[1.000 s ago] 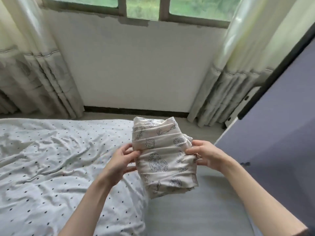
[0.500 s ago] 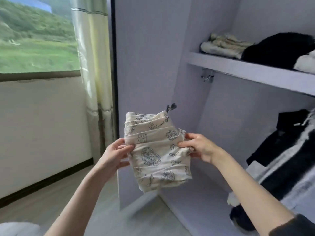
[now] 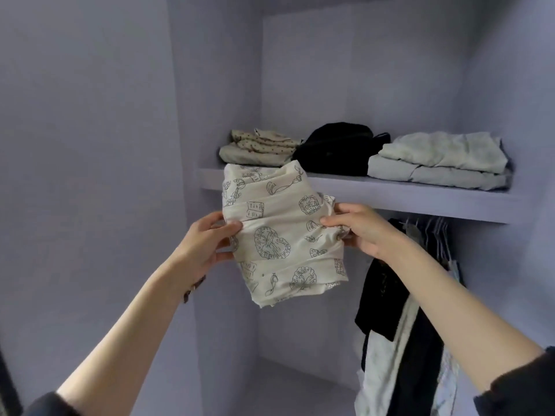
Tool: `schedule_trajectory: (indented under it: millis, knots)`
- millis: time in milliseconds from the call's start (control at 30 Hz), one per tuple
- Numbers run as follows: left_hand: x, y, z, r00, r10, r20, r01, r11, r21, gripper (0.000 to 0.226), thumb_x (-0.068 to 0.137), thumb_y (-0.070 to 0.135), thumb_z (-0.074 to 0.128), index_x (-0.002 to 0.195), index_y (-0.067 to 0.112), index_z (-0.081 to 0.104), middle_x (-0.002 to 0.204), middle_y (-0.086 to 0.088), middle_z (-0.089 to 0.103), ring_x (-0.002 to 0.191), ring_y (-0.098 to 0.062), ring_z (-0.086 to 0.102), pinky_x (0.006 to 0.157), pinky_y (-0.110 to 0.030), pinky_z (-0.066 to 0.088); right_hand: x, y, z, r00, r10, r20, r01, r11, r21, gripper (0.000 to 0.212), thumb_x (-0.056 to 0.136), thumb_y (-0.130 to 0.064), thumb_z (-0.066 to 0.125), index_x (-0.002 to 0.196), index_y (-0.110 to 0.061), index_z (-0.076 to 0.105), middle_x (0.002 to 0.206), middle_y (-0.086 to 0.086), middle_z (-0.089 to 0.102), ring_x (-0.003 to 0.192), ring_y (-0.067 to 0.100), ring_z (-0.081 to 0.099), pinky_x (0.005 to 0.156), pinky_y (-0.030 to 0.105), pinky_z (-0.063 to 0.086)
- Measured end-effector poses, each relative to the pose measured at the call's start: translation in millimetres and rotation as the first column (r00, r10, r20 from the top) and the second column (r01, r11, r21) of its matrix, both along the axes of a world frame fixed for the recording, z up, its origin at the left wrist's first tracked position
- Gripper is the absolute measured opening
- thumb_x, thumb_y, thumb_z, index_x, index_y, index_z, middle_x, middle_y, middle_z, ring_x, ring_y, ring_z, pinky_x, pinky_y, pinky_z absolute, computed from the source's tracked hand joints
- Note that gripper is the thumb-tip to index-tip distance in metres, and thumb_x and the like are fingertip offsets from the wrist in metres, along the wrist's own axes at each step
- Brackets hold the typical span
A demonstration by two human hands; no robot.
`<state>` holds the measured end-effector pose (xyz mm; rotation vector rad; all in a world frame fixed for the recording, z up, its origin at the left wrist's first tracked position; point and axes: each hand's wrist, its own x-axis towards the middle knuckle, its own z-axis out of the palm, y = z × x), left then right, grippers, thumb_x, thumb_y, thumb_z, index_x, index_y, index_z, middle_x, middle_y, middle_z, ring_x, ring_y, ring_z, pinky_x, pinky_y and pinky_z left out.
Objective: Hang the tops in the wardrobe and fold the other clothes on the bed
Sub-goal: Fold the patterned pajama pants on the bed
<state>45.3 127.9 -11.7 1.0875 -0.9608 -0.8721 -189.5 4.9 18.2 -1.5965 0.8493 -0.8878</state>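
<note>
Counts:
- hands: 2, left hand (image 3: 207,244) and right hand (image 3: 363,232).
- held folded garment: 1, cream printed bundle (image 3: 282,235), a hand gripping each side edge.
- shelf (image 3: 420,196): 1.
- folded piles on the shelf: 3. Left to right: beige dotted pile (image 3: 258,147), black pile (image 3: 336,148), pale grey-green pile (image 3: 438,160).
- pale pile shows 2 folded layers; the dotted pile also looks like 2. Black pile: layers can't be told.
- hanging clothes (image 3: 399,325) under the shelf: at least 1 black and 1 white piece; exact count unclear, they overlap.
- hangers (image 3: 435,232): several thin ones bunched together, too blurred to count.
</note>
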Motion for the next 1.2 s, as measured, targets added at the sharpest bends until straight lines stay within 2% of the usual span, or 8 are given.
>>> schedule_trajectory:
  millis: [133, 267, 567, 733, 800, 967, 1100, 1200]
  knots:
    - [12.4, -70.2, 50.1, 0.995, -0.079, 0.066, 0.083, 0.995, -0.057, 0.023, 0.089, 0.007, 0.059, 0.112, 0.007, 0.06, 0.1, -0.008, 0.067, 0.072, -0.018, 0.065, 0.056, -0.031, 0.057, 0.2, -41.0, 45.5, 0.995, -0.075, 0.064, 0.079, 0.995, -0.065, 0.014, 0.077, -0.003, 0.07, 0.085, -0.016, 0.069, 0.085, 0.005, 0.072, 0.077, 0.021, 0.065, 0.066, 0.03, 0.048]
    - [8.4, -134.4, 102.3, 0.98, -0.154, 0.124, 0.167, 0.98, -0.109, 0.018, 0.091, 0.008, 0.057, 0.109, 0.01, 0.06, 0.09, -0.001, 0.069, 0.07, -0.015, 0.067, 0.055, -0.029, 0.057, -8.2, -81.1, 96.0, 0.981, -0.162, 0.108, 0.174, 0.978, -0.117, 0.016, 0.076, -0.002, 0.071, 0.084, -0.015, 0.069, 0.084, 0.003, 0.073, 0.077, 0.019, 0.066, 0.075, 0.033, 0.052]
    - [-2.8, -297.3, 199.1, 0.976, -0.111, 0.187, 0.147, 0.971, -0.189, 0.013, 0.09, 0.01, 0.061, 0.102, 0.008, 0.062, 0.091, -0.005, 0.068, 0.077, -0.016, 0.067, 0.054, -0.028, 0.056, -17.3, -200.8, 190.7, 0.947, -0.305, 0.103, 0.313, 0.947, -0.076, 0.009, 0.083, -0.01, 0.066, 0.08, -0.017, 0.061, 0.074, 0.003, 0.059, 0.063, 0.016, 0.057, 0.051, 0.023, 0.053]
    - [-3.4, -382.5, 233.2, 0.96, -0.12, 0.255, 0.159, 0.978, -0.138, 0.034, 0.09, 0.011, 0.06, 0.123, 0.002, 0.054, 0.097, -0.006, 0.066, 0.08, -0.016, 0.066, 0.055, -0.026, 0.055, -17.2, -272.0, 226.5, 0.943, -0.328, 0.061, 0.33, 0.944, -0.027, 0.007, 0.085, -0.007, 0.061, 0.079, -0.011, 0.062, 0.066, 0.004, 0.067, 0.055, 0.013, 0.064, 0.057, 0.025, 0.057]
    - [-3.4, -412.8, 229.0, 0.943, -0.1, 0.316, 0.132, 0.988, -0.083, 0.044, 0.089, 0.011, 0.062, 0.129, 0.004, 0.045, 0.102, -0.009, 0.063, 0.08, -0.018, 0.064, 0.056, -0.027, 0.054, -12.8, -297.7, 222.2, 0.924, -0.382, 0.019, 0.382, 0.923, -0.036, 0.014, 0.087, -0.006, 0.058, 0.074, -0.01, 0.059, 0.057, 0.004, 0.064, 0.047, 0.013, 0.061, 0.047, 0.024, 0.054]
    - [-4.7, -446.1, 204.2, 0.616, -0.09, 0.782, -0.062, 0.985, 0.163, 0.009, 0.092, 0.01, 0.057, 0.097, 0.009, 0.064, 0.102, -0.012, 0.063, 0.071, -0.02, 0.062, 0.051, -0.024, 0.055, -8.9, -330.4, 196.1, 0.773, -0.583, -0.249, 0.519, 0.808, -0.279, 0.013, 0.087, -0.006, 0.059, 0.075, -0.003, 0.057, 0.07, 0.012, 0.059, 0.059, 0.022, 0.059, 0.042, 0.024, 0.052]
    - [-17.9, -448.9, 233.3, 0.538, 0.073, 0.84, 0.005, 0.996, -0.09, 0.037, 0.101, 0.022, 0.038, 0.135, 0.013, 0.05, 0.13, -0.006, 0.052, 0.111, -0.021, 0.053, 0.093, -0.033, 0.043, -8.3, -329.2, 221.3, 0.705, -0.673, -0.224, 0.378, 0.623, -0.685, 0.032, 0.096, -0.03, 0.049, 0.117, -0.01, 0.061, 0.12, 0.007, 0.06, 0.111, 0.026, 0.055, 0.094, 0.034, 0.044]
    - [-41.0, -447.7, 228.7, 0.352, -0.062, 0.934, 0.187, 0.982, -0.005, 0.043, 0.104, 0.025, 0.027, 0.146, 0.014, 0.033, 0.152, -0.003, 0.03, 0.14, -0.018, 0.027, 0.114, -0.03, 0.018, 8.2, -322.7, 213.1, 0.752, -0.548, -0.366, 0.154, 0.686, -0.711, 0.032, 0.099, -0.038, 0.041, 0.12, -0.025, 0.061, 0.132, 0.003, 0.056, 0.121, 0.021, 0.051, 0.092, 0.026, 0.037]
